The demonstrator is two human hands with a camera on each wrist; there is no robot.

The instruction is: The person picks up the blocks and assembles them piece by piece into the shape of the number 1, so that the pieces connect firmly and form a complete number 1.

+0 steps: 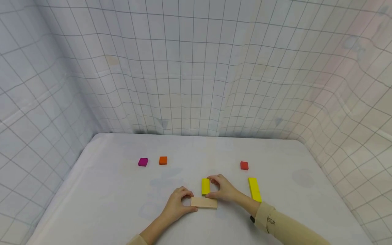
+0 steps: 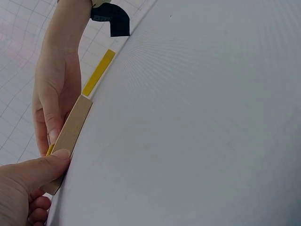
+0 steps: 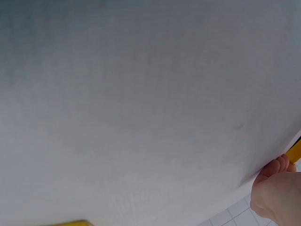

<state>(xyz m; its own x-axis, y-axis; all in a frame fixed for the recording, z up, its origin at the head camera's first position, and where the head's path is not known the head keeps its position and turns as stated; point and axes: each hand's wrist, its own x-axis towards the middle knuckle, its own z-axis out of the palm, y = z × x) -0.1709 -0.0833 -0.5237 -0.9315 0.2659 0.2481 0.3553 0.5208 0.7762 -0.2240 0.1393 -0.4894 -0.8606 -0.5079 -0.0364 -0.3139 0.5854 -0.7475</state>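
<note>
A plain wooden block (image 1: 203,202) lies crosswise on the table near its front. My left hand (image 1: 178,206) grips the left end of it, thumb along the near side and fingers at the far side. In the left wrist view the thumb (image 2: 59,159) presses on the wooden block (image 2: 73,127). Just beyond it a short yellow block (image 1: 206,186) stands lengthwise, its near end right at the wooden block's far edge. My right hand (image 1: 225,189) holds this yellow block from the right, fingertips at its far end and thumb at its near end.
A longer yellow block (image 1: 254,189) lies beside my right forearm. Farther back are a red block (image 1: 244,165), an orange block (image 1: 163,160) and a purple block (image 1: 143,162). White gridded cloth (image 1: 196,68) hangs behind and at both sides of the white-covered table (image 1: 101,190).
</note>
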